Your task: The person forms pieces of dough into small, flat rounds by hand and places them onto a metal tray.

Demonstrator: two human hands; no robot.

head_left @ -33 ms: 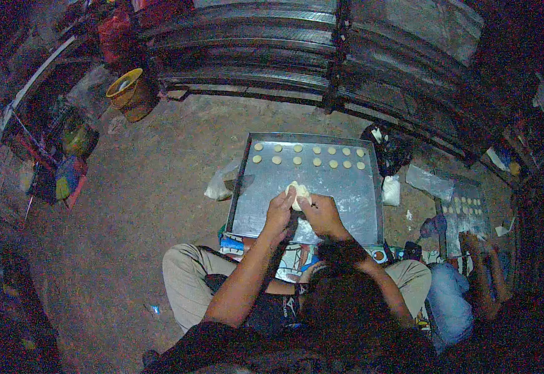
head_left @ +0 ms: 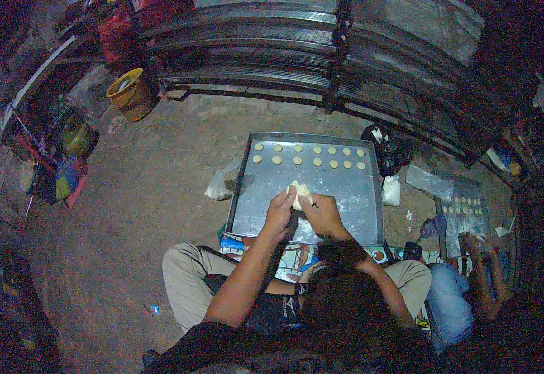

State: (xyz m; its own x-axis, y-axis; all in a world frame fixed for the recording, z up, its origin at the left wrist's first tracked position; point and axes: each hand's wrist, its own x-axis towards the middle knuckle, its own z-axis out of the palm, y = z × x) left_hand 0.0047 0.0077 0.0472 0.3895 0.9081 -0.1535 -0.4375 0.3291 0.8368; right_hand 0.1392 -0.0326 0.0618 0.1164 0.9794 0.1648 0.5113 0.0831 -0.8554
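Note:
Both my hands meet over a shallow metal tray [head_left: 322,206] in front of my crossed legs. Between them they grip a pale lump of dough [head_left: 298,189], its top showing above the thumbs. On the left side of the lump, my left hand [head_left: 279,209] is closed with its thumb pressed upward. My right hand [head_left: 323,215] is closed against the other side, thumb on the dough. Two rows of small round dough pieces [head_left: 297,161] lie flat along the tray's far side. Whitish smears mark the tray's surface.
At the right, another person's hand [head_left: 469,242] is near a second tray [head_left: 453,230] with dough pieces. A white bag [head_left: 391,191] and a black plastic bag [head_left: 389,149] flank my tray. A yellow bucket [head_left: 136,103] stands far left, before metal racks [head_left: 247,59].

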